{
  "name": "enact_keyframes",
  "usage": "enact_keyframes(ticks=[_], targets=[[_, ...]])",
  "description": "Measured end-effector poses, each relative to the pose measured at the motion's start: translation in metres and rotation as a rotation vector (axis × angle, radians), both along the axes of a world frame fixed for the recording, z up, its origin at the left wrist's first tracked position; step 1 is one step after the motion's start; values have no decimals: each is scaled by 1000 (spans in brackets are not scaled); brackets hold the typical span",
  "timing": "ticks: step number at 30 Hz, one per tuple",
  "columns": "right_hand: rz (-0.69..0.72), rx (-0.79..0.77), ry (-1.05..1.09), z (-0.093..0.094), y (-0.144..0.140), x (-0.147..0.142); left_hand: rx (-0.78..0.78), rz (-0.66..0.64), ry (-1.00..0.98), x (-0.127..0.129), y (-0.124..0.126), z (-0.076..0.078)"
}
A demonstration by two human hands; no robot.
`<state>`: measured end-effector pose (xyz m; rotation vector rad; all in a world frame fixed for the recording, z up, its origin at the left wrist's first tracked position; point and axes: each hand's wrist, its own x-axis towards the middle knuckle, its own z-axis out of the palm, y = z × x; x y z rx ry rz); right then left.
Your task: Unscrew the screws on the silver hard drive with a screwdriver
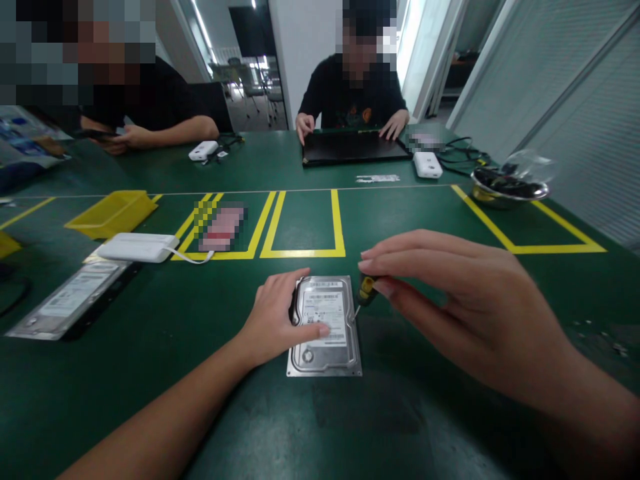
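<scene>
A silver hard drive (327,333) with a white label lies flat on the green table (320,427) in front of me. My left hand (280,317) rests on its left side, thumb across the label, holding it down. My right hand (450,293) grips a small screwdriver (365,293) with a yellow and black handle between thumb and fingers. Its tip touches the drive's right edge near a screw.
A second hard drive (70,300) and a white power bank (137,247) with a cable lie at left, beside a yellow bin (113,212). Yellow tape outlines mark the table. A metal bowl (507,187) stands at right. Two other people sit across, one at a laptop (353,148).
</scene>
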<state>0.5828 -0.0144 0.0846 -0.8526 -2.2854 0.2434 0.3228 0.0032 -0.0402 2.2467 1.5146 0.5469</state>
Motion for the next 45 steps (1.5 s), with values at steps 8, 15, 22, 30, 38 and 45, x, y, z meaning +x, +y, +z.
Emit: enact_keyframes(ticks=[8,15,22,30,38,45], targets=[[-29,-22,21,-4,2,-4,-5,0,-11,1,-1,3],[-33,-11,37,-5,0,-5,-11,6,-11,1,-1,2],[-72,11,32,-4,2,-6,-7,1,1,0,-1,1],[-19,1,23,-4,1,0,-14,2,3,0,-1,3],[-75,-1,29,-3,3,-4,-3,1,5,0,-1,0],[-79,-39,39,-4,3,-9,-18,9,-2,0,-2,2]])
